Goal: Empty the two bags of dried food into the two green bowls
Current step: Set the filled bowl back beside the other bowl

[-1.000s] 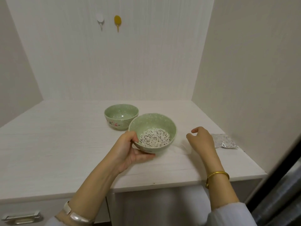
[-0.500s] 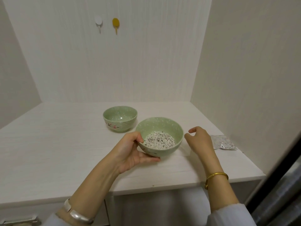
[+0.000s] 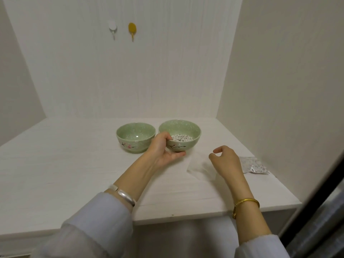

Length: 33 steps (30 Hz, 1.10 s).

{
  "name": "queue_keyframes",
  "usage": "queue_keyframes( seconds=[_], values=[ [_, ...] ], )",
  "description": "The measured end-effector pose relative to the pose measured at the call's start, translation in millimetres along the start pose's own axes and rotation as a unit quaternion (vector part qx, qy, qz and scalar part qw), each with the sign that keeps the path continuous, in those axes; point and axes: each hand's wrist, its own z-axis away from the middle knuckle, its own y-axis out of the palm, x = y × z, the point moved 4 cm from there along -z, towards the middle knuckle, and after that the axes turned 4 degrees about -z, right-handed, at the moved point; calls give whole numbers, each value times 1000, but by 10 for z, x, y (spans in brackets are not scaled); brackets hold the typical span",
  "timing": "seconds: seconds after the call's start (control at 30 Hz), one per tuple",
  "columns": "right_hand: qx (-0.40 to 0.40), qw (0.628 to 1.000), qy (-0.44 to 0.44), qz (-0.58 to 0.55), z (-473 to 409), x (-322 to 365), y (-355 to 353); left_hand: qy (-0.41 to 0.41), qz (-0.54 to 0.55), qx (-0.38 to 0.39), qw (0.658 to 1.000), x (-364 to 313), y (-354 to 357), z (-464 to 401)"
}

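Bag (image 3: pixel 255 165), full, lies at desk (image 3: pixel 74 174) right edge: light, crinkly, slippery; pinch a top corner. Left hand (image 3: pixel 163 151) grips filled bowl (image 3: pixel 179 135), heavy glazed ceramic, beside empty bowl (image 3: pixel 135 136). Right hand (image 3: pixel 225 159) loosely curled, holding nothing.

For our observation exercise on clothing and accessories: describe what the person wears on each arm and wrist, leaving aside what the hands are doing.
Both arms wear loose pale lavender-grey fabric sleeves, pushed back from the wrists. The left sleeve ends just behind a broad, smooth silver cuff bracelet. The right sleeve sits further back, and that wrist carries a thin ribbed gold bangle. Both hands are bare, with no gloves or rings visible.
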Motion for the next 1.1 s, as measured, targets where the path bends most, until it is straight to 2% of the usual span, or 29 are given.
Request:
queue_keyframes(
  seconds=[0.37, 0.9, 1.1],
  values=[
    [-2, 1000, -2, 5, -36, -66, -63, -1, 29, -43, 999, 112, -46, -576],
    [6, 1000, 5, 10, -62, -124, -69, 6, 33, -57, 998, 124, -85, -717],
    [-62, 996, 37, 49, -41, -267, -236, 10, 25, -95, 995, 133, -31, -649]
  ],
)
